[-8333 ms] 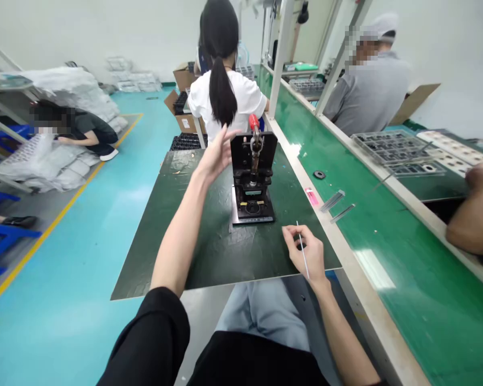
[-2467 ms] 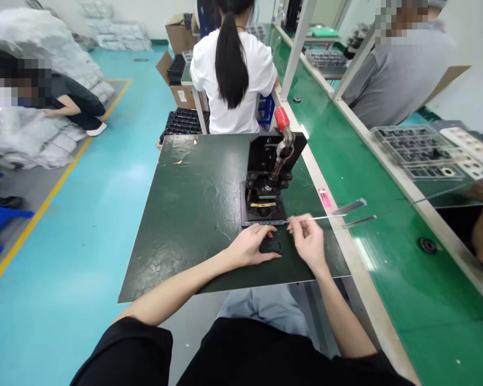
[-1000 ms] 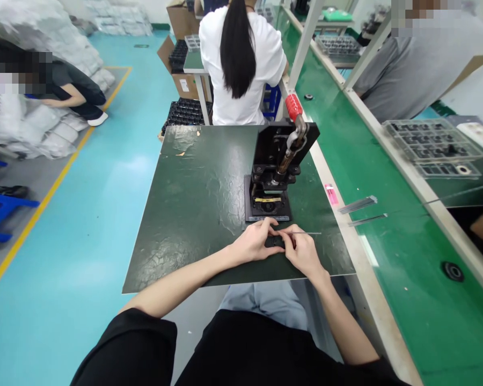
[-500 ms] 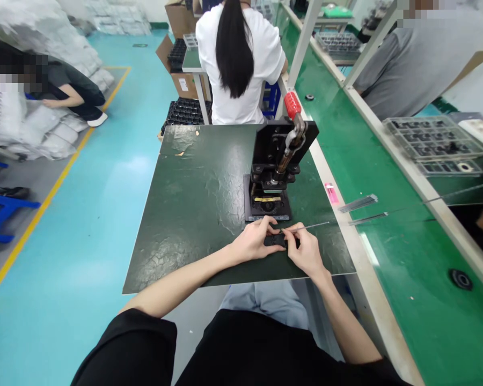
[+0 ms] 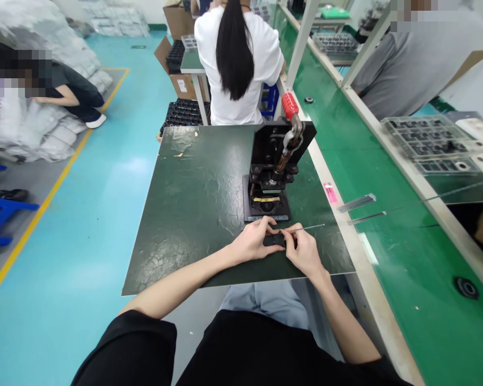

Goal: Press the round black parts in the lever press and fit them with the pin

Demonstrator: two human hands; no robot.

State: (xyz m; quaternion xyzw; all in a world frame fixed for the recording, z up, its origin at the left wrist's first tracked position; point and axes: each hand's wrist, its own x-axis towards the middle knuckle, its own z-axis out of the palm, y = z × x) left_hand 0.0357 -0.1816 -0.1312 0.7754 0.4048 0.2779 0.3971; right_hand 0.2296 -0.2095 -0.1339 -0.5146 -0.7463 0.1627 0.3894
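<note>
black part (image 5: 274, 240) — between left hand (image 5: 250, 242) and right hand (image 5: 305, 250)

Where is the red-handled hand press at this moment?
In the head view, the red-handled hand press stands on the dark green mat, right of centre, just beyond the left hand and right hand.

One left hand (image 5: 251, 242), one right hand (image 5: 305, 250), one black disc (image 5: 273, 240), one thin rod (image 5: 308, 228) and one press (image 5: 270, 171) are near. To the right lie one pink packet (image 5: 330, 193), two metal strips (image 5: 357, 202) and two black rings (image 5: 466, 288). Three other people (image 5: 235, 64) are farther off.
</note>
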